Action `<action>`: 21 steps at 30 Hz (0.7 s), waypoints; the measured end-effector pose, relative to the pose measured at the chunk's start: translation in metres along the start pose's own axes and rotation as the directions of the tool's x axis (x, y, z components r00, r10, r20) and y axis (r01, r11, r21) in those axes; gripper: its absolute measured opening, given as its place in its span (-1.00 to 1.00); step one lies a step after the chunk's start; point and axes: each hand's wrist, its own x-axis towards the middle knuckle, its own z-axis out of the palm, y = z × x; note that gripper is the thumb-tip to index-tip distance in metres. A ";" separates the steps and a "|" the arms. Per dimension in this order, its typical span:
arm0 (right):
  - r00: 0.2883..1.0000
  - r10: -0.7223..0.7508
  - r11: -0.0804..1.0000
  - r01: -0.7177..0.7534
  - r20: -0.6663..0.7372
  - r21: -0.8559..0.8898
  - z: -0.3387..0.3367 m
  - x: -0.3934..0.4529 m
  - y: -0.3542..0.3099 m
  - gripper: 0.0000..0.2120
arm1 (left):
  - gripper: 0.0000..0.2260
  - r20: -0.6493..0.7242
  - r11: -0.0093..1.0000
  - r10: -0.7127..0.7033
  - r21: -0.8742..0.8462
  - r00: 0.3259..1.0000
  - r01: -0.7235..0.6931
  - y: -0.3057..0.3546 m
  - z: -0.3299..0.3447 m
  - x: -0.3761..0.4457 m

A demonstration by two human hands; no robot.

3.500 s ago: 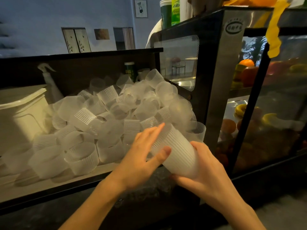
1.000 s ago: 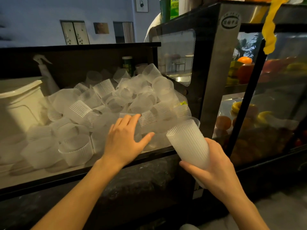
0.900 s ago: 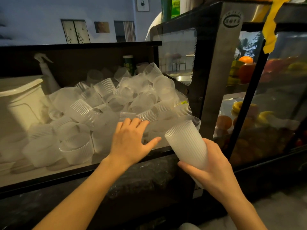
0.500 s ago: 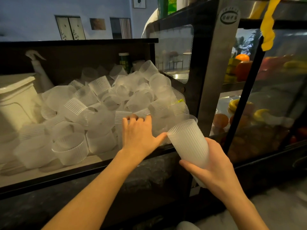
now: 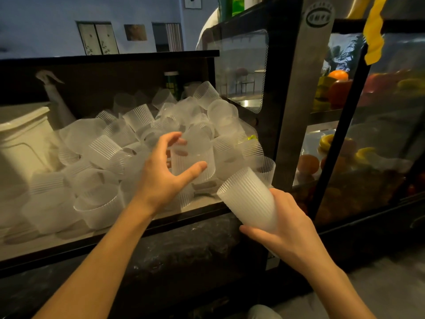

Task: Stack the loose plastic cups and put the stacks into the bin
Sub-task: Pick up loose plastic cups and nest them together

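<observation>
Two hands working: our left hand (image 5: 167,171) is clutching one loose cup (image 5: 193,157) above the pile (image 5: 103,157) near the shelf's (image 5: 138,229) front edge. Our right hand (image 5: 285,229) is gripping the stack (image 5: 249,199), mouth tilted toward it; next we are judging a straight nesting push.

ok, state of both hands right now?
Left hand: holding a single translucent ribbed plastic cup over the pile.
Right hand: holding the stack of translucent ribbed cups.

Ribbed translucent cups (image 5: 110,153), loosely heaped
</observation>
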 end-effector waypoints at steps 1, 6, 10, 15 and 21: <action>1.000 -0.005 1.000 0.005 0.001 -0.006 0.001 0.001 -0.001 -0.19 | -0.29 -0.029 1.000 -0.006 -0.025 1.000 0.005 0.000 -0.001 -0.001; 1.000 -0.015 0.999 0.016 0.017 -0.042 0.004 0.004 -0.004 -0.20 | -0.29 -0.060 0.997 -0.018 -0.070 0.998 0.013 -0.002 -0.012 -0.006; 0.999 -0.038 0.998 0.039 0.025 -0.040 0.006 0.005 -0.007 -0.21 | -0.17 -0.043 0.995 -0.036 -0.098 0.998 0.031 -0.001 -0.021 -0.009; 0.997 -0.073 0.997 0.074 0.027 -0.010 0.008 0.006 -0.011 -0.20 | -0.33 -0.052 0.999 0.031 -0.028 0.998 -0.032 0.004 -0.031 -0.010; 0.985 -0.167 0.985 0.169 0.046 -0.024 0.010 0.013 -0.021 -0.21 | -0.34 0.188 0.991 0.046 0.114 0.981 -0.068 0.011 -0.035 -0.001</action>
